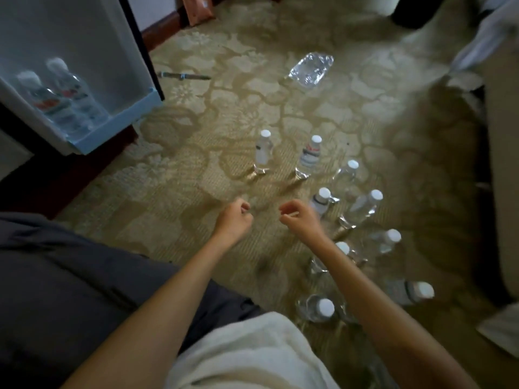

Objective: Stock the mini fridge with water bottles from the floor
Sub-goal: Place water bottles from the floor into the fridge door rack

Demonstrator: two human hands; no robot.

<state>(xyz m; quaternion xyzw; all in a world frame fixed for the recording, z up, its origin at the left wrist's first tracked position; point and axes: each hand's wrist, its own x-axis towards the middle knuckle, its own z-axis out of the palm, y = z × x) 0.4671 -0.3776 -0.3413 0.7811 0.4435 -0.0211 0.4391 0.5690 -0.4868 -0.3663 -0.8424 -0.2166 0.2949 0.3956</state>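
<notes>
Two bottles shelved, about nine left on the floor

1. Stocked: two clear plastic water bottles with white caps and red-marked labels [56,96] stand side by side in the pale blue door shelf of the open mini fridge [120,127], far left. Room shows on that shelf to their right. The fridge's inner compartment is out of view, so its count cannot be told.

2. Unstocked: roughly nine clear white-capped water bottles [365,207] are on the patterned beige carpet [196,153], strung from mid-scene to near right. Most stand upright. One at the near right [412,292] looks tipped, though blur makes that uncertain. The far pair [265,148] stands apart from the rest, closest to the fridge.

3. Left hand [234,217]: grip released, fingers loosely curled, nothing held, poised above the carpet.

4. Right hand [299,217]: grip released, fingers loosely curled, nothing held. A small bottle with a dark label band [323,199] stands just beyond it, not touched.

5. Sundries: crumpled clear plastic wrap [311,69] lies far centre; a thin dark stick-like object [184,76] lies beside the fridge door, too blurred to identify.

Assessment: an early stage, a small share done. Both hands are free between loads, so the next pickup appears due, likely from the near cluster.
</notes>
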